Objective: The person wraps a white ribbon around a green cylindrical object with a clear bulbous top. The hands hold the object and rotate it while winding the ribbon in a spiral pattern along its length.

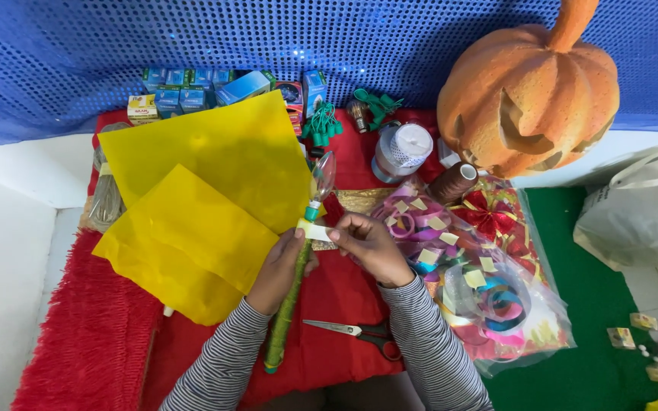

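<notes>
Left hand [279, 266] gripping green-wrapped stick [287, 308] with clear bulb [322, 176], right hand [367, 242] pinching pale tape strip [315, 231] at its neck, yellow paper sheets [207, 205] beside, scissors [359, 332] on red cloth [329, 304].

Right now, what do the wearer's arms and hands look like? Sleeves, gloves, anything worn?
Both arms wear long, close-fitting sleeves with fine horizontal stripes, dark and light grey, ending at the wrists. The left hand and right hand are bare: no gloves. No rings, watch or bracelet can be made out at this size.
</notes>
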